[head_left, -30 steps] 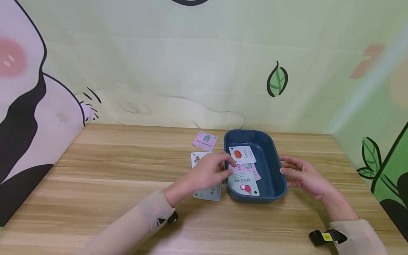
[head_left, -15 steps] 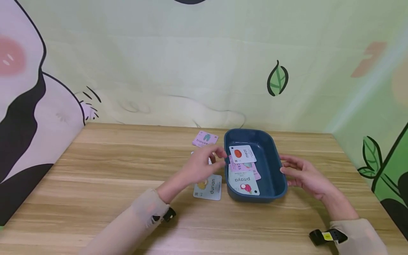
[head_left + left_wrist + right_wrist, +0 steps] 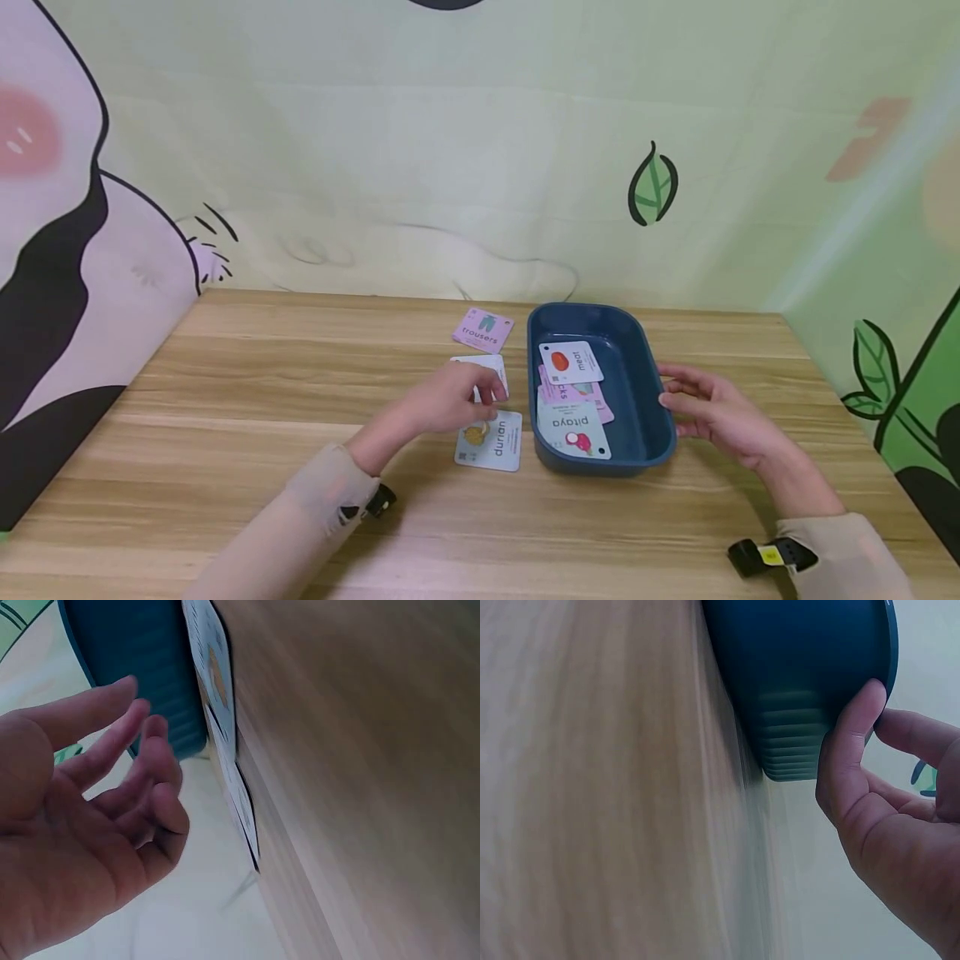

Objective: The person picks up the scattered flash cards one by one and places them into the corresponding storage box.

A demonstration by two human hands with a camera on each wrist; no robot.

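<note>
My left hand hovers over the cards left of the bin, fingers loosely bent and holding nothing. In the left wrist view the palm shows nothing in it. Just below it lies a durian card; a white card is partly hidden behind the fingers. My right hand touches the right outer side of the dark blue bin with its fingertips, near the rim in the right wrist view. Inside the bin are a meat card, a pitaya card and pink cards partly covered between them.
A pink trousers card lies toward the back of the wooden table, left of the bin. A printed backdrop stands directly behind the table. Both wrists carry small black cameras.
My left hand has drawn back leftward from the bin's left rim to over the loose cards, uncovering more of the durian card. The right hand and the bin stay put.
</note>
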